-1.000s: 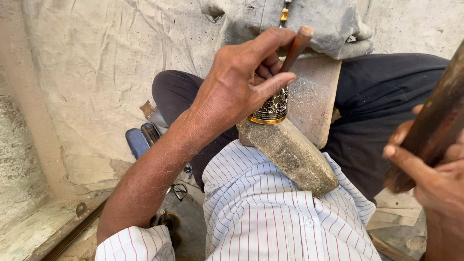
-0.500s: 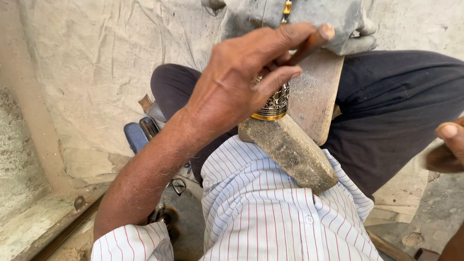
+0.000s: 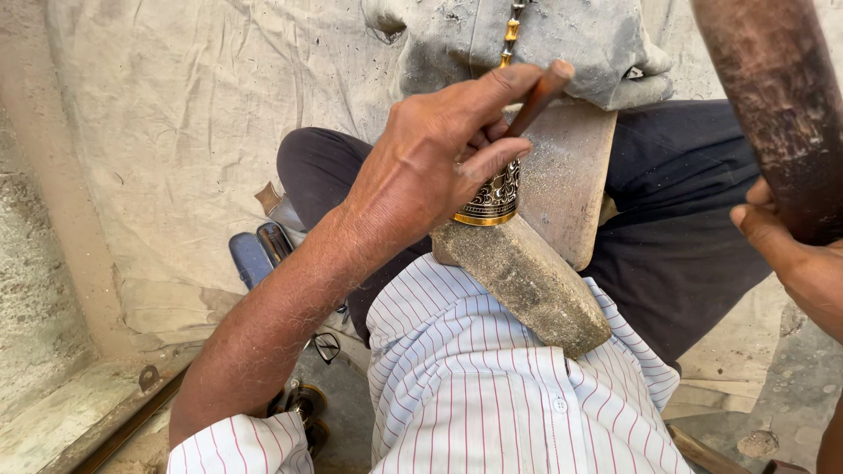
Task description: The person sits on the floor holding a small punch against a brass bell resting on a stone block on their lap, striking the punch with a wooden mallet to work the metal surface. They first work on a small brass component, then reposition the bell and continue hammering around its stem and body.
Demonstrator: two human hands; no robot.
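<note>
The left hand (image 3: 430, 167) is closed around a thin brown rod-shaped tool (image 3: 536, 96), pinched between thumb and fingers and slanted so that its lower end, hidden behind the fingers, points down at a small round metal piece (image 3: 492, 200). This piece is dark with pale engraved scrollwork and a gold-coloured rim, and it sits on the upper end of a rough grey block (image 3: 522, 285). The block leans diagonally from the person's striped shirt (image 3: 492, 395) up towards a flat wooden board (image 3: 566, 175) resting across the lap, which seems to brace the piece at a working angle close to the body. The fingers of the left hand curl over the piece as well, apparently steadying it while guiding the tool. The right hand (image 3: 795, 259), at the right edge of the view, is wrapped around a thick, dark, worn wooden club (image 3: 777, 105) raised well above the piece, held like a mallet poised over the tool's upper end; only part of this hand shows. The person sits with legs in dark trousers (image 3: 694, 211) on a pale, creased cloth (image 3: 193, 132) spread over the floor. A grey cloth bundle (image 3: 544, 39) lies beyond the board, with a small gold-coloured fitting on it. Beside the left forearm, low on the floor, lie dark-handled tools (image 3: 259, 250), too shadowed to identify.
</note>
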